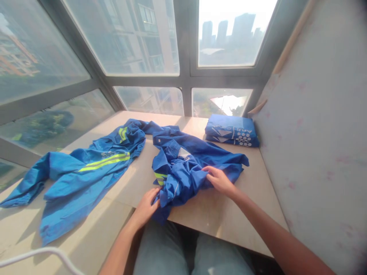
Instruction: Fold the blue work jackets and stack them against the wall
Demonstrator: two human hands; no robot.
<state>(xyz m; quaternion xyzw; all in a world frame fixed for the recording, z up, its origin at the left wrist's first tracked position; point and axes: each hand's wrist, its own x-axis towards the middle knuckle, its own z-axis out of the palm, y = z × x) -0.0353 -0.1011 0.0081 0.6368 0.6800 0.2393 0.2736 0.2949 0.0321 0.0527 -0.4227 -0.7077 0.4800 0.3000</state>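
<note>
A crumpled blue work jacket (183, 179) lies in a heap on the light wooden tabletop (243, 214) in front of me. It shows a yellow-and-grey reflective strip, a white label patch and a bit of white print. My left hand (147, 204) grips its lower left edge by the table's front, with the fingertips partly hidden in the cloth. On the other side, my right hand (219, 179) pinches a fold of the same jacket between thumb and fingers. Smooth darker blue cloth (197, 147) stretches out behind the heap; whether it belongs to the same garment I cannot tell.
Another blue jacket (94, 172) with yellow reflective strips lies spread at the left. A folded blue bundle (232, 130) with white print sits at the back right, near the wall (321, 133). Windows close off the back. A white cable (43, 250) curves at the lower left.
</note>
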